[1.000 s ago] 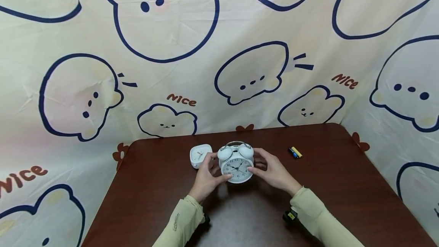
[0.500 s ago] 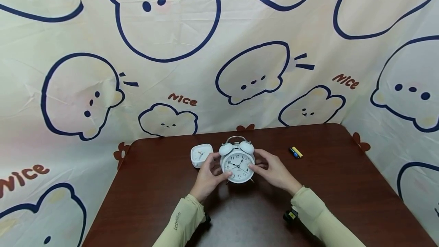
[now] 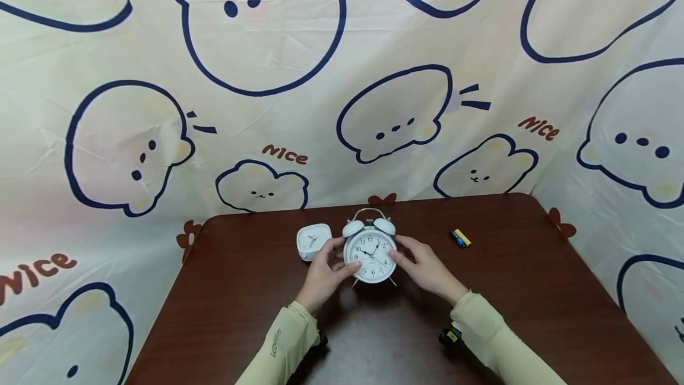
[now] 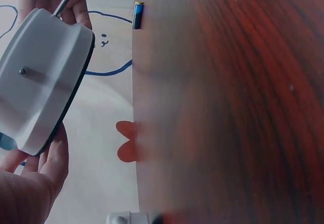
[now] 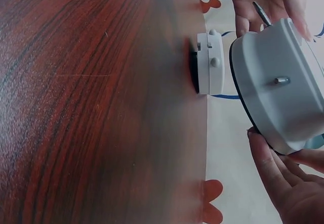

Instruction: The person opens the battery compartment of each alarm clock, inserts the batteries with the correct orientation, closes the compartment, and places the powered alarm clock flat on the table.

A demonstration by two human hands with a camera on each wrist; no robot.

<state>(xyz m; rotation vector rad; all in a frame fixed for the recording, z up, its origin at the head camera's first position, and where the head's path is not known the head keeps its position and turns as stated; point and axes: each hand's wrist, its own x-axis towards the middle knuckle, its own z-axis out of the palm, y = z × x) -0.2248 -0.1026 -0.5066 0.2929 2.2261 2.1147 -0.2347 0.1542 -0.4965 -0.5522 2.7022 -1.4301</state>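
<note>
The alarm clock (image 3: 371,256) is above the surface (image 3: 235,296), between the left grip (image 3: 322,277) and the right grip (image 3: 429,270). A second clock (image 3: 313,239) sits on the surface to its left, two batteries (image 3: 461,238) lie to its right, and a cloth (image 3: 320,117) hangs behind.

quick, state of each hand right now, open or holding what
Left hand: closed, holding one side of the twin-bell clock.
Right hand: closed, holding the clock's other side.

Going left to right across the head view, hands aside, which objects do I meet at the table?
Small white rounded-square clock, white twin-bell alarm clock, pair of batteries.
</note>
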